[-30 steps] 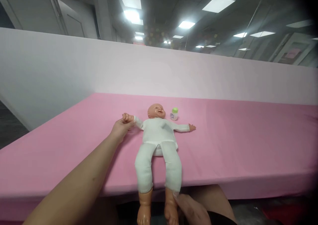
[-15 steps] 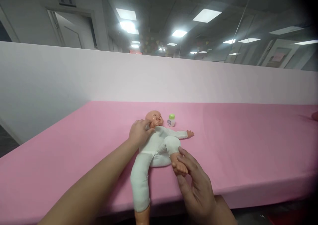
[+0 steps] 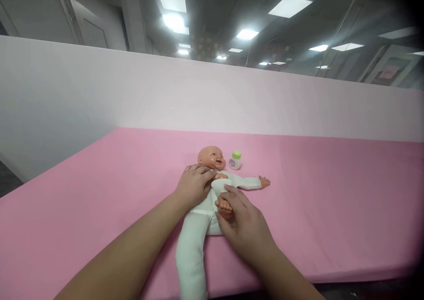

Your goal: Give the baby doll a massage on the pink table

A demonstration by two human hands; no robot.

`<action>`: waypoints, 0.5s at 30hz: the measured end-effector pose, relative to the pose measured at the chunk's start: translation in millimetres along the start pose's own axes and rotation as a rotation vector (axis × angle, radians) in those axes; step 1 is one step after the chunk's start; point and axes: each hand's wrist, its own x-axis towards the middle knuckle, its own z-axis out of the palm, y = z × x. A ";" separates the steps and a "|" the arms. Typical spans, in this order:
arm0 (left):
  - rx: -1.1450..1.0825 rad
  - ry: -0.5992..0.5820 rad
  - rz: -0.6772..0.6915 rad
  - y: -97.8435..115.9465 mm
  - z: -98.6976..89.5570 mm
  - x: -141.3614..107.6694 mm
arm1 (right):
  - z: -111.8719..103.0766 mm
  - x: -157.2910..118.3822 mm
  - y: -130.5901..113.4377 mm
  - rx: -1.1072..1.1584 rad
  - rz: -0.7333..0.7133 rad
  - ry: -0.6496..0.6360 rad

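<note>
Steadying the doll (image 3: 212, 157) at lower center, the left hand (image 3: 192, 187) curls around its folded arm; the right hand (image 3: 247, 229) closes loosely around its raised foot (image 3: 224, 205). Support the leg evenly; avoid twisting.

Doll (image 3: 202, 208): baby figure, on its back, face up, partly covered; torso on the pink surface (image 3: 331, 203).
Head (image 3: 207, 155): smooth, hairless, glossy, skin-toned; mouth open in a smile; positioned at the far end of the body.
Body covering: white fabric over torso, arms and legs.
Extended arm (image 3: 250, 183): outstretched to the side, right in view; small hand bare.
Folded arm (image 3: 220, 176): bent across the upper chest; mostly hidden.
Straight leg (image 3: 191, 251): directed toward the near edge; foot outside the view.
Bent leg (image 3: 221, 185): knee raised toward the chest; bare foot above the lower torso, toes visible.
</note>
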 end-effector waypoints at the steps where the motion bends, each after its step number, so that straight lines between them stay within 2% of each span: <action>1: -0.005 0.013 -0.003 0.2 0.6 -0.9 | 4.5 1.0 -0.8 -0.002 -0.002 0.005; 6: -0.029 0.135 -0.056 -0.3 2.6 -6.4 | 18.1 -2.6 0.2 0.037 -0.029 0.091; 8: -0.075 0.214 -0.141 -4.4 1.8 -7.8 | 15.5 -9.7 1.9 0.079 -0.054 0.166; 10: -0.174 0.312 -0.312 -13.1 0.0 -8.5 | 7.1 -21.5 2.1 0.116 -0.103 0.244; 12: -0.320 0.402 -0.554 -26.7 -1.9 -8.3 | -6.3 -38.4 -0.3 0.123 -0.163 0.309; 15: -0.540 0.489 -0.969 -51.8 -2.3 -7.7 | -29.6 -71.3 -6.7 0.062 -0.194 0.298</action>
